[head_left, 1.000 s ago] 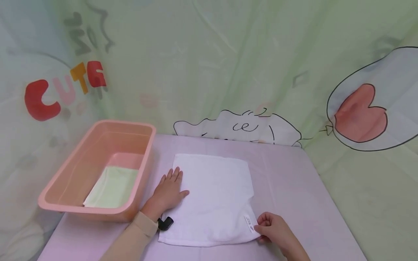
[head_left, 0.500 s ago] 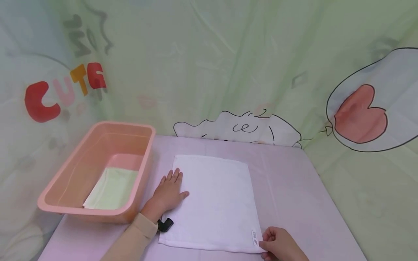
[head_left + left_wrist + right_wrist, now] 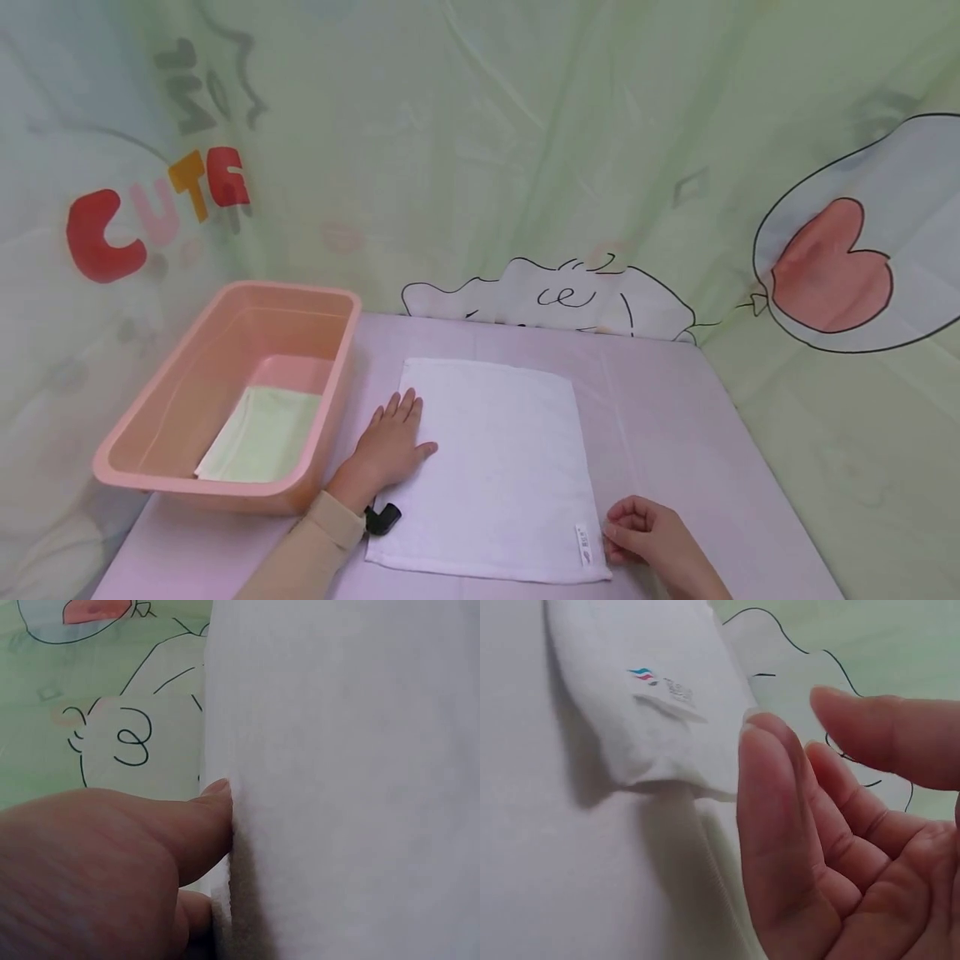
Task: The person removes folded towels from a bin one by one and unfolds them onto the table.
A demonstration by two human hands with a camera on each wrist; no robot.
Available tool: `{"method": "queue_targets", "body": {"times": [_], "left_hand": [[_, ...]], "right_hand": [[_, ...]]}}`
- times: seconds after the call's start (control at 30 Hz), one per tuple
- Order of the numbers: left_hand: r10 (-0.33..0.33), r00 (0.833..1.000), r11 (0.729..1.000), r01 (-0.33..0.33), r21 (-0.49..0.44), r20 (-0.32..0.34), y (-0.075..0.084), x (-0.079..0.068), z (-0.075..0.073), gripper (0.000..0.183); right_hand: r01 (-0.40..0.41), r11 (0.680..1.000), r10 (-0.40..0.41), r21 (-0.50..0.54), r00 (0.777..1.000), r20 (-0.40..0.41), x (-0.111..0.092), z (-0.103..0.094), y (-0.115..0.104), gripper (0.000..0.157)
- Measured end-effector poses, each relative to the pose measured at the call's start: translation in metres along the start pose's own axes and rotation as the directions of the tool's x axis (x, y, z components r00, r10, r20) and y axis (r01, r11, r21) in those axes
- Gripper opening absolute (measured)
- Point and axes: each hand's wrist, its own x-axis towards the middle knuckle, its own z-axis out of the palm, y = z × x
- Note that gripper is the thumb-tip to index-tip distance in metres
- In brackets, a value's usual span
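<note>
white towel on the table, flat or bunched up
Flat: in the head view the white towel lies smooth, with nearly straight edges. Whether it is folded double, I cannot tell.

Right hand sits right of the white cloth, fingers bent, gap between the two foremost digits. One fingertip overlaps the cloth edge; can't tell from this angle if they touch. Label on cloth: blue and red mark, small grey print. Cloth throws soft shadow. Far side: pale green backdrop, black line drawing.
</note>
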Motion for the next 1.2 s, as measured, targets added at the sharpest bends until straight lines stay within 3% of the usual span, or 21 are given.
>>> {"method": "queue_targets", "body": {"times": [0.3, 0.43, 0.53, 0.73, 0.87, 0.97, 1.07, 1.2], "left_hand": [[0.007, 1.0, 1.0, -0.007, -0.006, -0.012, -0.001, 0.0, -0.001, 0.089], [0.002, 1.0, 1.0, -0.002, -0.021, -0.011, 0.0, -0.002, -0.004, 0.088], [0.001, 1.0, 0.999, -0.001, -0.035, -0.006, 0.0, -0.002, -0.006, 0.087], [-0.011, 1.0, 0.999, 0.012, -0.051, 0.017, 0.002, 0.002, -0.011, 0.085], [-0.002, 1.0, 0.999, 0.002, -0.045, -0.001, 0.011, 0.008, -0.013, 0.083], [0.039, 0.999, 0.999, -0.039, -0.032, -0.014, 0.025, 0.014, -0.014, 0.083], [0.076, 0.997, 0.997, -0.076, -0.019, -0.009, 0.041, 0.022, -0.014, 0.083], [0.11, 0.994, 0.994, -0.11, 0.002, 0.005, 0.059, 0.032, -0.008, 0.082]], "right_hand": [[0.12, 0.992, -0.117, 0.033, 0.989, -0.09, 0.011, 0.008, -0.03, 0.054], [0.161, 0.987, -0.162, -0.021, 0.975, -0.15, 0.02, 0.015, -0.045, 0.053], [0.217, 0.968, -0.237, -0.124, 0.955, -0.177, 0.028, 0.018, -0.057, 0.049], [0.338, 0.859, -0.424, -0.386, 0.89, -0.165, 0.045, 0.024, -0.081, 0.051], [0.406, 0.784, -0.503, -0.47, 0.859, -0.099, 0.059, 0.036, -0.097, 0.056], [0.46, 0.705, -0.558, -0.54, 0.83, -0.021, 0.075, 0.049, -0.108, 0.055], [0.497, 0.63, -0.571, -0.597, 0.817, 0.077, 0.094, 0.061, -0.116, 0.055], [0.496, 0.573, -0.517, -0.652, 0.836, 0.182, 0.12, 0.072, -0.117, 0.058]]}}
